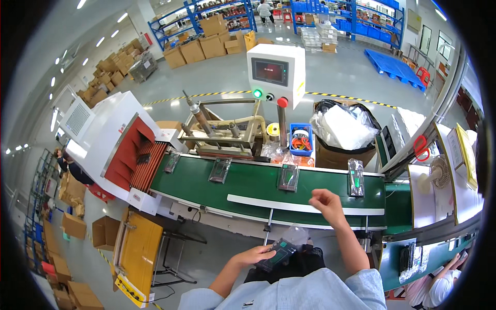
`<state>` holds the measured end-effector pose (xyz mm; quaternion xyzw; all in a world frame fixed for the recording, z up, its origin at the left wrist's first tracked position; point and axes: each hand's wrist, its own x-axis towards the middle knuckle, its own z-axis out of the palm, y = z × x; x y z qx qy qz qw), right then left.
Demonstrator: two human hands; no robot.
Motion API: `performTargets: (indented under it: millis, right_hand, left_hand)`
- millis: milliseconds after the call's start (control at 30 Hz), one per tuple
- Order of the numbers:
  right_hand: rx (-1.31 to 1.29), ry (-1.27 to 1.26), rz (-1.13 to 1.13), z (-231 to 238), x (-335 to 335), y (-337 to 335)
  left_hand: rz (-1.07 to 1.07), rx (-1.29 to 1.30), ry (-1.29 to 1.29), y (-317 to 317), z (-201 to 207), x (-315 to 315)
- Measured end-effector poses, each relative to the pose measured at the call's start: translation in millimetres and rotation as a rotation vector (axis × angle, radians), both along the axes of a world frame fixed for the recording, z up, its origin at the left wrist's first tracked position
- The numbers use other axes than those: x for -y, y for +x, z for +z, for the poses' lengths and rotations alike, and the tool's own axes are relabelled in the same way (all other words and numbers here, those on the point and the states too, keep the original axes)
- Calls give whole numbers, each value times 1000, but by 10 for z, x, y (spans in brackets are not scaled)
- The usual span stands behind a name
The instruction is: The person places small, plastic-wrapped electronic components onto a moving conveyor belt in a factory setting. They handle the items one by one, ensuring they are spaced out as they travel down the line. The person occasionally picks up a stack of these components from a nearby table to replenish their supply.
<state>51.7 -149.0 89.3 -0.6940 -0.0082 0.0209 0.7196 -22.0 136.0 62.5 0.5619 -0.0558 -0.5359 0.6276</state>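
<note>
My left hand (254, 255) is closed on the near end of a dark flat package (281, 254) with green markings. Clear plastic film (296, 235) sticks up from the package's far end. Held up in front of the green conveyor belt (248, 182), my right hand (327, 206) has its fingers curled in, and nothing shows in them. Several dark packages in clear film lie spaced along the belt. The package at the right (356, 178) is the closest one to my right hand; another dark package (288, 178) lies beyond it to the left.
A white rail (305, 205) runs along the belt's near side. At the left end stands a white machine with a red strip curtain (125, 146). Behind the belt are a control box (276, 72), a blue bin (301, 140) and a lined carton (345, 129). A yellow board (140, 251) stands at the lower left.
</note>
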Motion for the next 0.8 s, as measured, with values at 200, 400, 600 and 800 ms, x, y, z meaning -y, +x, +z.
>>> performTargets:
  millis: [200,400,600,800]
  right_hand:
    - [-264,-51,308,-136,167,-306]
    - [-245,84,26,-193,516,-395]
    - [-264,196,-129,-242,954,-484]
    - [-394,183,135,-429,1229,-579]
  left_hand:
    - [100,-230,-100,35,-89,101]
    - [93,-311,-206,91,-509,425]
    - [150,-407,-275,203,-621,865]
    - [200,-401,-305,283,-469,1564]
